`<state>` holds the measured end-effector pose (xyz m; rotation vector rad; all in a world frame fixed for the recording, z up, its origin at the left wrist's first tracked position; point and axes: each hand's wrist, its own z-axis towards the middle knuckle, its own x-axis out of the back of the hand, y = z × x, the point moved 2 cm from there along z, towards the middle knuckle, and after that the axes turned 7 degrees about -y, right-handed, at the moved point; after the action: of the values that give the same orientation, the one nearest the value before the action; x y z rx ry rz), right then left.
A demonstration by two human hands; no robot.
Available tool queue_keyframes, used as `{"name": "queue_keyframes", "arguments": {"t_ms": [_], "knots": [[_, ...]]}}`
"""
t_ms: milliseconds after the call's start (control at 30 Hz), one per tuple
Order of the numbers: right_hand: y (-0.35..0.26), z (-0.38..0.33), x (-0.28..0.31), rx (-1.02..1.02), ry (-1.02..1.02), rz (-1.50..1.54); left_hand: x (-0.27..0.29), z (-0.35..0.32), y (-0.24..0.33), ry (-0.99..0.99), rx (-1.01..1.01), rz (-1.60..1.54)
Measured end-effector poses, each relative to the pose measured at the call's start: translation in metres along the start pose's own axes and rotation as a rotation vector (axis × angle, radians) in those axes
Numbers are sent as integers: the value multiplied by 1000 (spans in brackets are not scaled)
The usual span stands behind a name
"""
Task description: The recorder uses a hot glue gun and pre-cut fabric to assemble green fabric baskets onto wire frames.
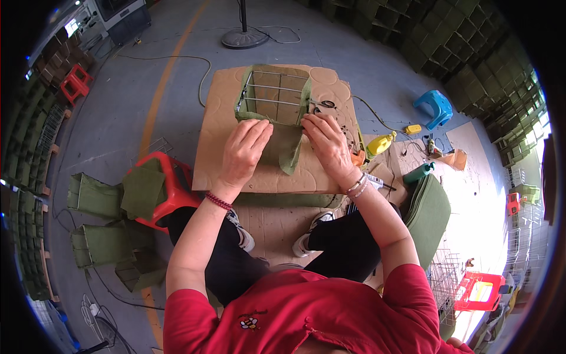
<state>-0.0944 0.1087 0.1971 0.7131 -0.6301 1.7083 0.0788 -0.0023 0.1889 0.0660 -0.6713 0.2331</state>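
A box-shaped metal wire frame [276, 88] partly wrapped in green felt [289, 144] stands on a cardboard-topped work surface [218, 153] before me. The felt hangs over the frame's near edge, and a narrow flap droops at its right. My left hand [247, 144] pinches the felt at the near left edge, fingers pressed together. At the near right corner my right hand [328, 141] pinches the same felt beside the wire. Black-handled scissors [325, 104] lie just beyond my right hand.
Left of me, green felt boxes [97, 196] sit beside a red stool [171, 194] holding felt. On my right are a yellow bottle [380, 143], a green bottle [418, 172] and stacked felt sheets [429, 209]. A blue stool [433, 108] and a round stand base [244, 38] stand farther off.
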Motion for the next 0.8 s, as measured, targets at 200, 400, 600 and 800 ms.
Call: {"name": "queue_keyframes", "arguments": {"t_ms": [200, 400, 600, 800], "knots": [[7, 16, 2, 68, -95, 18, 0, 10, -15, -71, -64, -91], [16, 27, 10, 151, -221, 52, -11, 17, -30, -160, -77, -210], [53, 42, 19, 143, -415, 126, -22, 45, -11, -265, 128, -318], [9, 22, 4, 146, -112, -44, -4, 43, -9, -306, 122, -261]]}}
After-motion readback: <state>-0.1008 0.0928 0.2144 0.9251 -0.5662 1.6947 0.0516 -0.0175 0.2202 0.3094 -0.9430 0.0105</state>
